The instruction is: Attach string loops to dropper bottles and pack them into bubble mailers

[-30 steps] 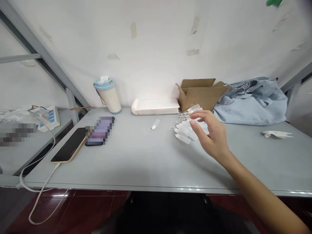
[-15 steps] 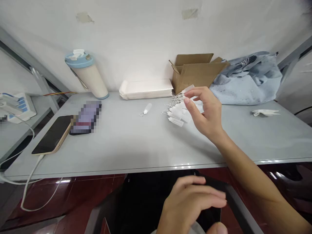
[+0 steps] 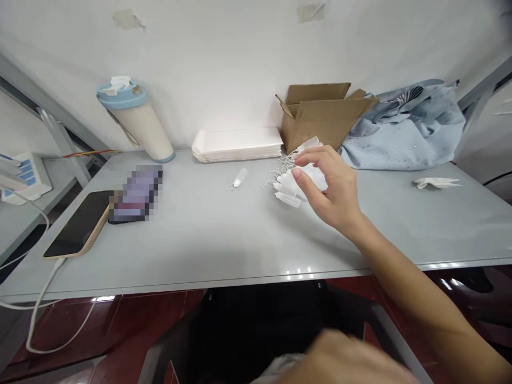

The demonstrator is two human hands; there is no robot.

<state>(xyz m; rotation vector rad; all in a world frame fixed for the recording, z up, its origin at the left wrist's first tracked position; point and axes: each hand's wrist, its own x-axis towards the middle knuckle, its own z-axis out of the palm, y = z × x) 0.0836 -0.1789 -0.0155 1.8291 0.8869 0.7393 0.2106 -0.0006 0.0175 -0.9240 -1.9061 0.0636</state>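
Observation:
My right hand (image 3: 330, 186) hovers over a pile of small translucent white plastic tubes (image 3: 288, 199) with thin curled ends. Its thumb and index finger are apart, with no tube between them, and the hand hides part of the pile. One similar tube (image 3: 240, 177) lies by itself on the table to the left of the pile. Low in the view, below the table edge, is my left hand (image 3: 344, 362). Motion blur smears it and the frame cuts it off, so its fingers cannot be made out.
The grey table (image 3: 192, 234) carries a stack of white envelopes (image 3: 240, 145), an open cardboard box (image 3: 320, 120), a blue-grey cloth bag (image 3: 400, 136) and a crumpled white tissue (image 3: 436, 183). To the left are a tumbler (image 3: 140, 125), two phones (image 3: 80, 224) and a power strip (image 3: 26, 178).
My left hand has dropped toward the bottom edge and become blurred. My right hand has shifted slightly left over the pile, fingers still apart. The view has moved a little.

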